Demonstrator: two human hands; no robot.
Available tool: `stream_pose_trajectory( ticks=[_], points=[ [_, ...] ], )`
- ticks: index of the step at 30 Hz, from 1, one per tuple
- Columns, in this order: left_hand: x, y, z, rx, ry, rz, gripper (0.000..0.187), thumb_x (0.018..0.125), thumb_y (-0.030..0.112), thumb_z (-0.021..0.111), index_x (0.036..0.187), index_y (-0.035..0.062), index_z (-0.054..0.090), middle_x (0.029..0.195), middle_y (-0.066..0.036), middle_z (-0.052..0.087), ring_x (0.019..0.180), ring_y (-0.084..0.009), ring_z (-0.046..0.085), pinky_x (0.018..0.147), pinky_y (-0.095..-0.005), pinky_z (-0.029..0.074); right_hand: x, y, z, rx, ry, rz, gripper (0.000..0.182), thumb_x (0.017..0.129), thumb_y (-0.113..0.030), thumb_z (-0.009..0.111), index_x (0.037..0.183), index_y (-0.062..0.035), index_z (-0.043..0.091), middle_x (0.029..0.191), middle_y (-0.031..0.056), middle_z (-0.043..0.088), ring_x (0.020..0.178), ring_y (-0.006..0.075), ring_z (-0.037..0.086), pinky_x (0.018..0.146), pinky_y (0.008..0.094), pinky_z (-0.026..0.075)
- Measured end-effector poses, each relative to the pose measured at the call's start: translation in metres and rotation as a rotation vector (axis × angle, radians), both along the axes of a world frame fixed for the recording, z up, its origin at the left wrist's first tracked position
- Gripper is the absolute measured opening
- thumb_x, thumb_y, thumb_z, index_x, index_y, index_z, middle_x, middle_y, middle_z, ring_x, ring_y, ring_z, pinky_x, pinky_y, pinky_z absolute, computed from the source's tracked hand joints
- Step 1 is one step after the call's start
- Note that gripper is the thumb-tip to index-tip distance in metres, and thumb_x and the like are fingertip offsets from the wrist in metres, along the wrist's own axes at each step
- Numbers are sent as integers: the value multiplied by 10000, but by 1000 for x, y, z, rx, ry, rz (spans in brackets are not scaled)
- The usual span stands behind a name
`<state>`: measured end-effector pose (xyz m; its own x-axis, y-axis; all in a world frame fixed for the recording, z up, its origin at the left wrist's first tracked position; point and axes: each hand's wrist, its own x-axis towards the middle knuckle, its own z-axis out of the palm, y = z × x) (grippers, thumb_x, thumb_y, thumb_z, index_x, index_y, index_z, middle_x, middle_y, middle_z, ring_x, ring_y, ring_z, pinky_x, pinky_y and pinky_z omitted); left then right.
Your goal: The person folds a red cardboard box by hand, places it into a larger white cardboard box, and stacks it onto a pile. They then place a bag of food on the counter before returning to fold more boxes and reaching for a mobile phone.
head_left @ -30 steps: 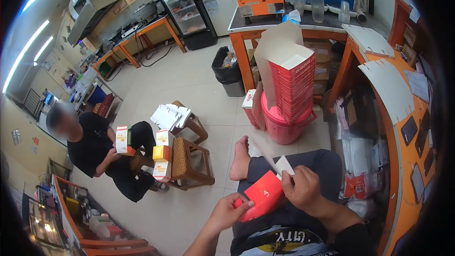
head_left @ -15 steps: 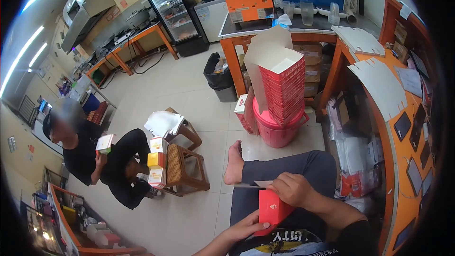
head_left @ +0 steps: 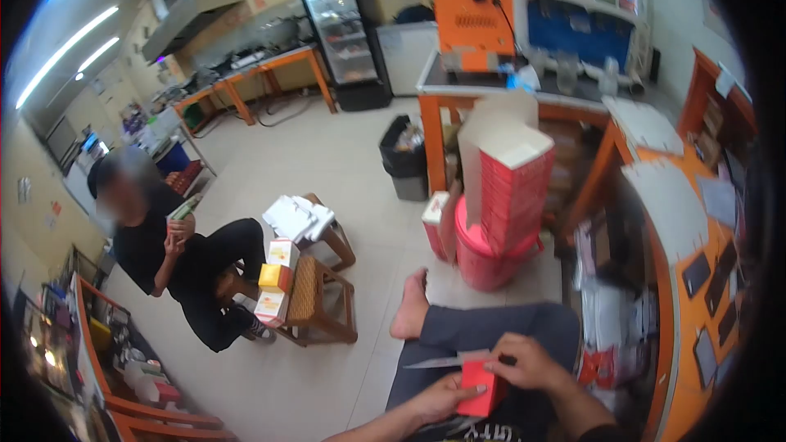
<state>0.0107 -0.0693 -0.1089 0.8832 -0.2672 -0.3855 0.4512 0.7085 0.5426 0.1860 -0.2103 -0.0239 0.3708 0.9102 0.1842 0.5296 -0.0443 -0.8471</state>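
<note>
A red paper box (head_left: 477, 391), partly folded with pale flaps spread at its top, is held over my lap. My left hand (head_left: 443, 397) grips its lower left side, thumb on the red face. At the box's upper right edge, my right hand (head_left: 526, 362) has its fingers closed on a flap. Beyond my bare foot, a tall stack of nested red boxes (head_left: 513, 196) rests on a pink bucket (head_left: 483, 266), with a pale cardboard sheet beside it.
A seated person (head_left: 155, 233) at left holds a small box. Wicker stools (head_left: 315, 290) carry white and yellow boxes (head_left: 275, 278) and white sheets. A black bin (head_left: 404, 165) stands ahead. The orange counter (head_left: 684, 311) at right holds phones and cardboard.
The view has shifted, so the room sits lower. The red box is turned more upright in my hands. The seated person has brought both hands together at their box.
</note>
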Motion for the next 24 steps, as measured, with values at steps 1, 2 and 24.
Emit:
stream_pose_trajectory(
  ticks=[1,2,24],
  points=[
    [2,-4,-15,-100,-9,3,381,1009,209,635,1356,79,546,1250,-36,655,1142,-149,647,1006,-320,520,-1,-2,1,-33,-11,-23,124,842,-126,772,868,-17,719,822,99,670,759,246,669,676,339,526],
    [9,-9,-20,-190,-16,33,341,1012,211,629,1324,88,562,1190,-21,660,1080,-129,656,968,-312,537,0,-2,-6,-68,-2,-48,113,826,-104,779,855,-13,719,824,103,678,772,237,679,675,319,522],
    [-8,19,56,594,-199,-119,309,1070,279,534,1261,41,580,951,47,633,806,-8,571,688,-204,469,-35,-3,-19,405,341,28,175,852,42,725,1005,-23,668,1148,230,652,1108,386,675,1007,492,521]
  ],
)
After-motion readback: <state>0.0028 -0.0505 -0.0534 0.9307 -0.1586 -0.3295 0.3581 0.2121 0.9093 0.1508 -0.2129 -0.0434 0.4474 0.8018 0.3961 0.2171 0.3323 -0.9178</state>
